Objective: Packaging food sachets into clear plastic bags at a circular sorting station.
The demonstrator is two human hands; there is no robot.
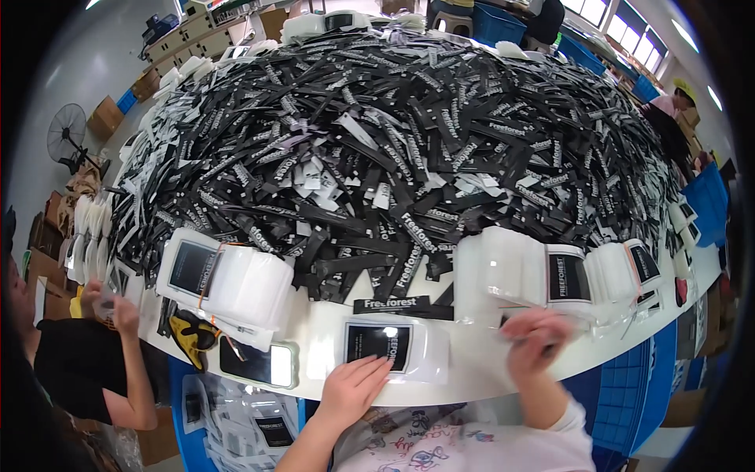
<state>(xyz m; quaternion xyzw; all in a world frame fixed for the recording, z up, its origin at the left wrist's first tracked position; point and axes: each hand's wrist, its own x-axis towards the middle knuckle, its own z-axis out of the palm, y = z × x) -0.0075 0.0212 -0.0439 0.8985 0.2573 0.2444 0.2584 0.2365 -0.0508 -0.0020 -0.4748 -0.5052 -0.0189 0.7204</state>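
Note:
My left hand (358, 385) lies with its fingers stretched out on a translucent white pouch (425, 354) with a black printed label, near the table's front edge. Just behind that pouch lies a long black printed strip (393, 307). My right hand (535, 338) is raised at the right, slightly blurred, its fingers curled round something dark that I cannot make out. Banded stacks of similar pouches stand at left (244, 291) and right (511, 267). A phone (255, 362) and a yellow-and-black tool (193, 338) lie left of my left hand.
A large heap of black strips (393, 157) covers most of the white table (472, 377). Blue bins (633, 393) stand below its front. A co-worker (79, 370) handles a pouch at the left. Another person (676, 118) is at the back right. A fan (75, 138) stands left.

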